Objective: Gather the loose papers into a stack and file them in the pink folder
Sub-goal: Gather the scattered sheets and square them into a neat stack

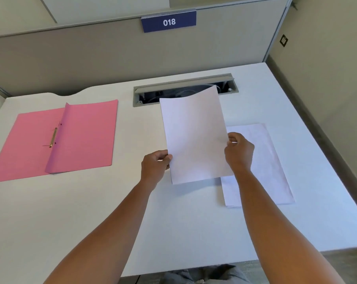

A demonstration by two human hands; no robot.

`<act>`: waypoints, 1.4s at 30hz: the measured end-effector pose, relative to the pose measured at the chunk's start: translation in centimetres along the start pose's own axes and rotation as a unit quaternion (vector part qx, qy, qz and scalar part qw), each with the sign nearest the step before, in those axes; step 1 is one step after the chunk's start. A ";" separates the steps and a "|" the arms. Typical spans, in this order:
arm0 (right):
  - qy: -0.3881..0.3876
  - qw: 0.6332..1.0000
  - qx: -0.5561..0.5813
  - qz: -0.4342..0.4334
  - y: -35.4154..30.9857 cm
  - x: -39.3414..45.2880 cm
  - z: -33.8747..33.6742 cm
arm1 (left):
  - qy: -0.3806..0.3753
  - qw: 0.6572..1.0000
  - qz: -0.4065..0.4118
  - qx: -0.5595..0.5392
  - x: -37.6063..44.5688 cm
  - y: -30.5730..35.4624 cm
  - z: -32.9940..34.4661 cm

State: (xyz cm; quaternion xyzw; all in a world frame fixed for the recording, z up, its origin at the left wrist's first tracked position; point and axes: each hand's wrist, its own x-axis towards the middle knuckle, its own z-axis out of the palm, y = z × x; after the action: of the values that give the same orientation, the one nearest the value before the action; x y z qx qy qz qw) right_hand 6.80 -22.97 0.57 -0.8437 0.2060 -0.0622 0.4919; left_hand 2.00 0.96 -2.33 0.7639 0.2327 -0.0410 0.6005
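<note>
White sheet [195, 136] raised above the bench [91, 201]: my left grip [156, 163] pinches its left edge, my right grip [239, 154] its right. More papers [276, 171] lie underneath, right. I see the pink folder [56, 138] open, far left.

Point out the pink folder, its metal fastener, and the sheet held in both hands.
pink folder [87, 136]: head view, on the raised right flap.
metal fastener [53, 137]: head view, middle of the brass strip by the fold.
held sheet [194, 136]: head view, centre of the blank page.
</note>
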 end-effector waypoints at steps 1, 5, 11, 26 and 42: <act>0.007 1.000 -0.001 0.014 0.4 0.3 -0.5 | -0.013 1.000 -0.013 -0.010 0.0 0.1 0.5; 0.033 0.998 -0.006 0.050 2.3 1.3 -2.2 | -0.067 0.997 -0.040 -0.021 -0.1 0.4 2.6; 0.061 0.994 -0.037 0.078 4.1 1.9 -4.4 | -0.109 0.990 -0.079 -0.030 -0.4 0.8 5.9; 0.105 0.984 -0.043 0.140 7.2 4.0 -8.0 | -0.217 0.968 -0.125 0.001 -1.2 1.4 10.9; 0.110 0.971 -0.070 0.202 9.9 4.0 -9.4 | -0.219 0.961 -0.159 0.057 -1.9 1.3 13.3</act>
State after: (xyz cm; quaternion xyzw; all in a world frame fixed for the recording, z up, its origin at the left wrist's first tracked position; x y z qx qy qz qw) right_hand 4.67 -36.42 -3.55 -0.8050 0.4287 -0.0394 0.4082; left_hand 3.70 -12.24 -4.21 0.7225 0.2111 -0.3154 0.5779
